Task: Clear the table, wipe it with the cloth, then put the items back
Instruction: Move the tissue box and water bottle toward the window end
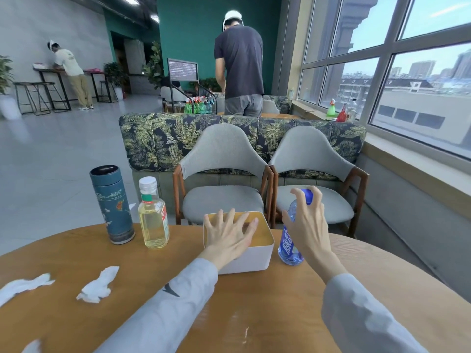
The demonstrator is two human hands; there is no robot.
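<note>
A white open box (254,261) stands near the far edge of the round wooden table (267,301). My left hand (226,235) is spread over its near left rim, fingers apart, holding nothing. My right hand (309,225) hovers with curled, parted fingers in front of a blue-capped water bottle (289,248) just right of the box; it does not grip the bottle. Left of the box stand a clear bottle of yellow liquid (153,215) and a dark teal flask (112,205). Crumpled white tissues (98,285) lie on the table's left part.
Two grey chairs (224,174) stand behind the table, backed by a leaf-patterned sofa (163,138). A person stands beyond the sofa, another at a far counter on the left. Windows and a sill run along the right. More tissue (23,285) lies at the left edge.
</note>
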